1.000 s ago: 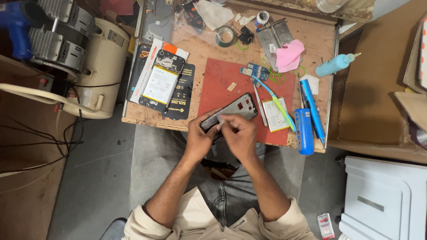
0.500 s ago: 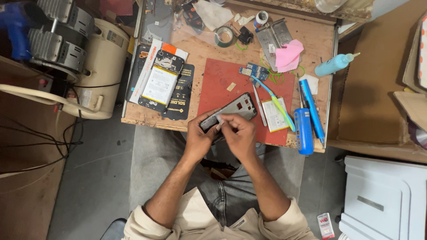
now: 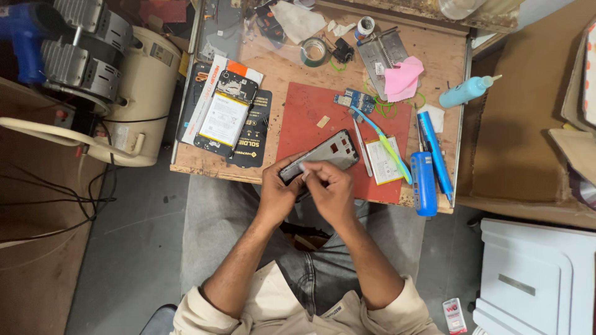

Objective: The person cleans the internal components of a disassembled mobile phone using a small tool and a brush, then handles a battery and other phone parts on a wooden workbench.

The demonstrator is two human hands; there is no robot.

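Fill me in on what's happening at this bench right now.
A seated person works over a small wooden table. The left hand grips the near end of an opened phone frame lying on a red mat, while the right hand picks at it with the fingertips. A toothbrush, blue tools and another opened phone lie around.

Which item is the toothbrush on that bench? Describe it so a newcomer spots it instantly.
Start at the red mat in the middle of the wooden bench. Along the mat's right edge a thin toothbrush lies diagonally across a flat white battery, from the small blue circuit board toward the front edge. Its slim blue-and-green handle sets it apart from the thicker solid-blue tools to its right.
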